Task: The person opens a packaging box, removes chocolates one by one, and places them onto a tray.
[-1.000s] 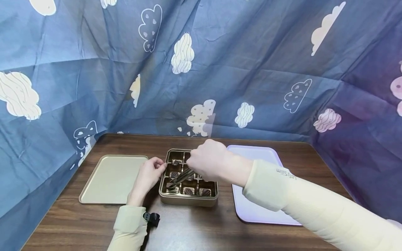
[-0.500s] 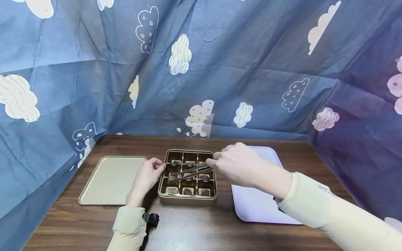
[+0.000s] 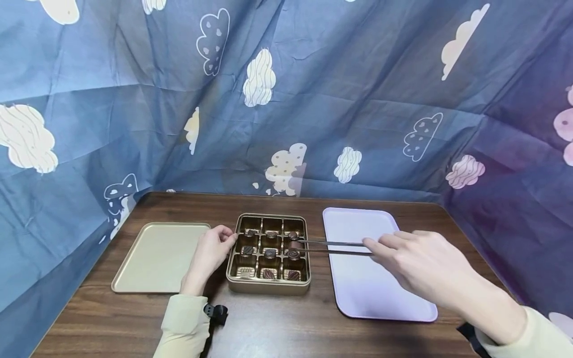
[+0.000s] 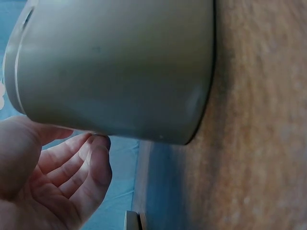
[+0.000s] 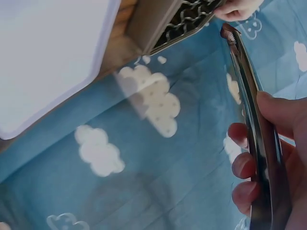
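Observation:
A gold tin chocolate box (image 3: 268,287), divided into square compartments, stands mid-table in the head view. My left hand (image 3: 209,256) holds its left edge, thumb and fingertips at the rim and side. In my right hand (image 3: 421,262), over the lilac tray, is a pair of metal tongs (image 5: 264,143) pointing left. Their tips pinch a brown chocolate (image 5: 229,33) above the box's right column. Several dark chocolates sit in the compartments, among them a round swirled one (image 3: 293,254) and a striped one (image 3: 268,274). The front-left compartment (image 3: 245,272) shows bare ribbed gold.
Left of the box lies a flat beige tray (image 3: 156,256). A lilac tray (image 3: 362,293) lies to the right, partly under my right forearm. The brown wooden table (image 3: 268,328) backs onto a blue cloud-patterned curtain (image 3: 380,119).
The right hand has swung right, from over the box to over the lilac tray. The tongs carry the chocolate from the front-left compartment toward the right column. The left hand stays put.

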Tool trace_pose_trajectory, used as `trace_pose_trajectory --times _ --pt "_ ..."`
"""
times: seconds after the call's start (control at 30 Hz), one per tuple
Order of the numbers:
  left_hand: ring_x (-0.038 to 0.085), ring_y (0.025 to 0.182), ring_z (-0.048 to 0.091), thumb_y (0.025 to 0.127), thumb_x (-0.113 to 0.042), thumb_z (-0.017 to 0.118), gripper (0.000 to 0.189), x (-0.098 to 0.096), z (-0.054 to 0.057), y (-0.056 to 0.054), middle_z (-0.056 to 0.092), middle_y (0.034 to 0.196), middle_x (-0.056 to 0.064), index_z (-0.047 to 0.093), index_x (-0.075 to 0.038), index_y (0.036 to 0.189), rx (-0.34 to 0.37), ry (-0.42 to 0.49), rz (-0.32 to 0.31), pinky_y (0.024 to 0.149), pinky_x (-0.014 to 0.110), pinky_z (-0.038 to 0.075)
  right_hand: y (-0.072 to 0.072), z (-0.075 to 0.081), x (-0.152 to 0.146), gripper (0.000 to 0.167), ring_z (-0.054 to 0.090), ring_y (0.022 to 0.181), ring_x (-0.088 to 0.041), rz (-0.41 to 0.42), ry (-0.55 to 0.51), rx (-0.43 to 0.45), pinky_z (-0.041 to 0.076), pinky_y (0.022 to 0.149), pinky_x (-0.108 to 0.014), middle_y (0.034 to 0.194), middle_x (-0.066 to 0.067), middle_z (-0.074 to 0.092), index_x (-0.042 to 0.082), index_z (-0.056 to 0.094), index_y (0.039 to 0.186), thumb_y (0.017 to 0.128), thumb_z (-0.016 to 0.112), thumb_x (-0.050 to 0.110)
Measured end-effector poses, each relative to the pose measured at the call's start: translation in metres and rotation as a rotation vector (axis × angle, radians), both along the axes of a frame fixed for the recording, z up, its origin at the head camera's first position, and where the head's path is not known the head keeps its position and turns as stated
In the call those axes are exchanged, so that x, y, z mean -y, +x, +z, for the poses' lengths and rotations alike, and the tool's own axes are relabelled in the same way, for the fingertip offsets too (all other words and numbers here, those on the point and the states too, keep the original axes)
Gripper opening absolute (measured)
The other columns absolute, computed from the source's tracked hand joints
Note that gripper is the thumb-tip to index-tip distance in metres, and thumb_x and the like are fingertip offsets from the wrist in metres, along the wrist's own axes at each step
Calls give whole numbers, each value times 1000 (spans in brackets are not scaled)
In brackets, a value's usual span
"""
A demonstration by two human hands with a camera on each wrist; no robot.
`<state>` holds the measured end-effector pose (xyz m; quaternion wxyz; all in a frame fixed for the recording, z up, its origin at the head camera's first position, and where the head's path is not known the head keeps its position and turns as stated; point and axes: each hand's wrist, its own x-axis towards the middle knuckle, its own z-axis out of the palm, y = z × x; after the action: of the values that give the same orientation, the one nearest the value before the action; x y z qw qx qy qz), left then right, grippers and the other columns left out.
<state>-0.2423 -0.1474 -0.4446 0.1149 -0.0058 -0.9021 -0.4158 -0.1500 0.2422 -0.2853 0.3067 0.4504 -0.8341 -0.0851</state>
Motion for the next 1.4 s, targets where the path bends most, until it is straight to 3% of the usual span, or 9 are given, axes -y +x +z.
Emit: trace_pose_trajectory --times 0.27,0.7,0.93,1.4 --pt "15 67 56 90 -18 69 13 -2 0 0 62 71 -2 68 -5 87 6 0 -1 70 35 46 19 -24 -40 45 56 58 -13 -60 -72 -18 42 45 -31 74 8 58 13 70 102 105 31 35" --pt "15 66 56 91 -18 67 14 5 4 3 62 70 -1 67 -5 89 0 -44 -11 71 36 46 42 -66 -94 63 63 69 -19 -178 -31 46 49 54 -39 87 2 65 10 69 111 104 12 34" --pt "15 66 56 91 -18 67 14 -1 5 3 62 70 -1 67 -4 89 -4 -40 -21 71 36 46 39 -90 -115 56 59 66 -20 -136 5 -1 44 49 -35 87 1 63 7 69 111 96 16 20" --pt "16 67 56 91 -19 67 14 -1 4 3 62 71 -1 67 -5 88 3 -34 -17 70 36 46 33 -113 -128 48 53 68 -22 -71 2 -30 39 51 -35 91 -3 62 4 65 118 101 23 19"
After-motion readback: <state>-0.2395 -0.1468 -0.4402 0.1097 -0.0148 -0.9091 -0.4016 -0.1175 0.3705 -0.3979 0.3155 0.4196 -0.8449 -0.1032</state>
